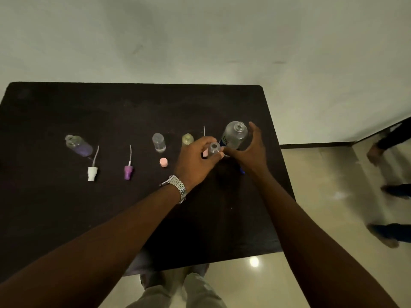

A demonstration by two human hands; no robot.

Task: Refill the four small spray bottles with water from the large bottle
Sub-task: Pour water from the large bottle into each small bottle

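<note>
On the dark table [66, 207] my left hand [195, 158] grips a small clear spray bottle [214, 148] with its neck open. My right hand [253, 147] is spread open right beside the large clear water bottle [235, 134], which stands uncapped with a blue label; whether the fingers touch it I cannot tell. Three other small bottles stand open: a purple-tinted one [77, 144] at the left, a clear one [159, 142] in the middle, a yellowish one [187, 139] just beyond my left hand.
A white sprayer head [92, 172], a purple sprayer head [128, 171] and a pink cap [163, 162] lie on the table in front of the bottles. A blue cap [242, 171] peeks out under my right wrist. People's legs [391, 236] stand on the tiled floor at right.
</note>
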